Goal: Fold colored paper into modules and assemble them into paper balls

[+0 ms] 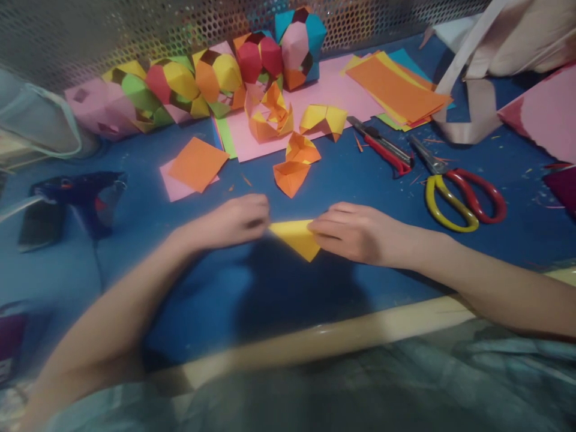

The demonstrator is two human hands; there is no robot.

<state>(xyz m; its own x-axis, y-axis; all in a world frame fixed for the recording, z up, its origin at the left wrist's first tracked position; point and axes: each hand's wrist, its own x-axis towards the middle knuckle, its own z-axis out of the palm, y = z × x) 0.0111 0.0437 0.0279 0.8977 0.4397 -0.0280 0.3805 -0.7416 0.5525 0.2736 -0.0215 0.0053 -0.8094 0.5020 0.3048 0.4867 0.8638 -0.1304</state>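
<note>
A yellow sheet of paper (pixel 294 235), folded into a triangle with its point toward me, is held between my hands just above the blue table. My left hand (pixel 240 221) is closed, its fingertips at the paper's left corner. On the right side, my right hand (pixel 348 233) pinches the paper between thumb and fingers, covering that corner. Beyond them lie an orange folded paper piece (pixel 291 175), a yellow folded piece (pixel 324 120) and an orange folded ring (pixel 270 117). An orange paper square (pixel 198 163) rests on a pink one to the left.
Scissors (pixel 454 192) and a red cutter knife (pixel 382 147) lie on the right. Orange paper strips (pixel 396 87) are stacked behind them. Several colourful paper balls (pixel 220 75) line the perforated back panel (pixel 180 27). A glue gun (pixel 87 195) sits at left, near a dark phone-like object (pixel 41 225).
</note>
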